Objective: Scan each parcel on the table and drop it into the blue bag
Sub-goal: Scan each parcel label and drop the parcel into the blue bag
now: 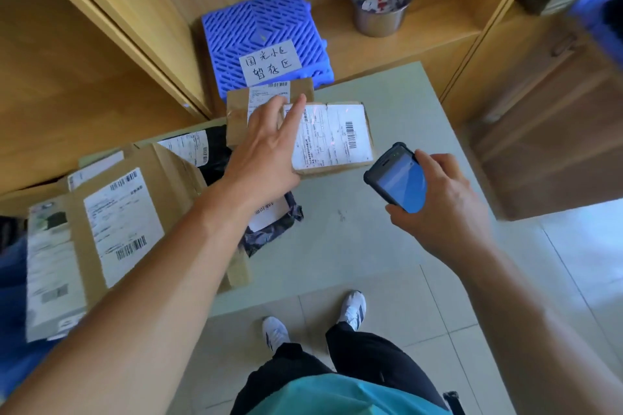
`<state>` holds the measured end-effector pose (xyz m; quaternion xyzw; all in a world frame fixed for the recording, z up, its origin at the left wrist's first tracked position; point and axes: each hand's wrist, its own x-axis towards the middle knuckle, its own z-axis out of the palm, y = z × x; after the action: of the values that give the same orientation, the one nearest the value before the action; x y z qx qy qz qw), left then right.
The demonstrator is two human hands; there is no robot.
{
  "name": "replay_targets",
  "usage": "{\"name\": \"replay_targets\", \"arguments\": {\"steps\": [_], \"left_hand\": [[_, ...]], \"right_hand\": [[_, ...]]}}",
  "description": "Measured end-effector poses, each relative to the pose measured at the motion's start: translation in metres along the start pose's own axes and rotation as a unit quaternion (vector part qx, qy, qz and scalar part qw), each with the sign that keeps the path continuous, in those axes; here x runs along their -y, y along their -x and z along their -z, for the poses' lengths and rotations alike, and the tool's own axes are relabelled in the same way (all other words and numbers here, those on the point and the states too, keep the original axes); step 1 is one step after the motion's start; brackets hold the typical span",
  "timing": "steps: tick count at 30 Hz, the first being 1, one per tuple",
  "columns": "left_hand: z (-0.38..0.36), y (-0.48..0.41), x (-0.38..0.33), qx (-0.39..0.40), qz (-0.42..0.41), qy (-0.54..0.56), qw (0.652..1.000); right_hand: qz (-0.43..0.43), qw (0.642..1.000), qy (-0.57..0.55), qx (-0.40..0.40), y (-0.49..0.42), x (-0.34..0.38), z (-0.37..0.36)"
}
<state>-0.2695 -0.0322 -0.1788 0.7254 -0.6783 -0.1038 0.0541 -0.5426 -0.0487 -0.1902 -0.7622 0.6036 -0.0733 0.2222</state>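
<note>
My left hand (266,148) reaches over the table with fingers spread, resting against the left edge of a small cardboard parcel (332,138) with a white shipping label. My right hand (438,199) holds a dark handheld scanner (397,178) with a blue screen, just right of that parcel. Another small box (266,101) lies behind it. A large cardboard box (128,212) sits at the left, and black plastic mailers (269,229) lie under my left arm. The blue bag (600,20) shows at the far upper right, blurred.
The pale table (354,239) has bare surface at its right and front. A blue plastic grid pallet (266,30) with a handwritten paper sign leans behind the table. A steel bucket (381,0) stands on the wooden shelf. More parcels (54,266) crowd the left edge.
</note>
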Motion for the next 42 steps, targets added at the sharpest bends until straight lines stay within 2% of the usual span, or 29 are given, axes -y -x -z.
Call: {"name": "replay_targets", "arguments": {"steps": [5, 11, 18, 23, 25, 30, 35, 42], "left_hand": [[0.034, 0.017, 0.012, -0.003, -0.066, -0.017, 0.998], [0.058, 0.042, 0.026, -0.017, -0.077, -0.039, 0.996], [0.072, 0.080, 0.051, -0.039, -0.066, -0.010, 0.997], [0.081, 0.105, 0.076, -0.084, -0.066, -0.003, 0.994], [0.092, 0.115, 0.086, -0.110, -0.059, 0.002, 0.992], [0.124, 0.153, 0.116, -0.205, -0.001, 0.055, 0.977], [0.157, 0.220, 0.176, -0.296, 0.088, 0.106, 0.945], [0.172, 0.337, 0.273, -0.358, 0.239, 0.143, 0.891]], "right_hand": [[0.018, 0.999, 0.033, -0.014, 0.016, 0.015, 0.010], [0.033, 0.996, 0.087, 0.006, 0.036, 0.032, 0.007], [0.031, 0.998, 0.060, -0.018, 0.059, 0.067, 0.000], [0.045, 0.998, 0.046, -0.030, 0.078, 0.101, -0.004], [0.041, 0.998, 0.005, -0.038, 0.085, 0.116, -0.006], [0.052, 0.989, -0.115, -0.071, 0.100, 0.174, -0.009], [0.122, 0.981, -0.137, -0.064, 0.118, 0.263, -0.022], [0.245, 0.960, -0.131, -0.022, 0.148, 0.401, -0.069]]}}
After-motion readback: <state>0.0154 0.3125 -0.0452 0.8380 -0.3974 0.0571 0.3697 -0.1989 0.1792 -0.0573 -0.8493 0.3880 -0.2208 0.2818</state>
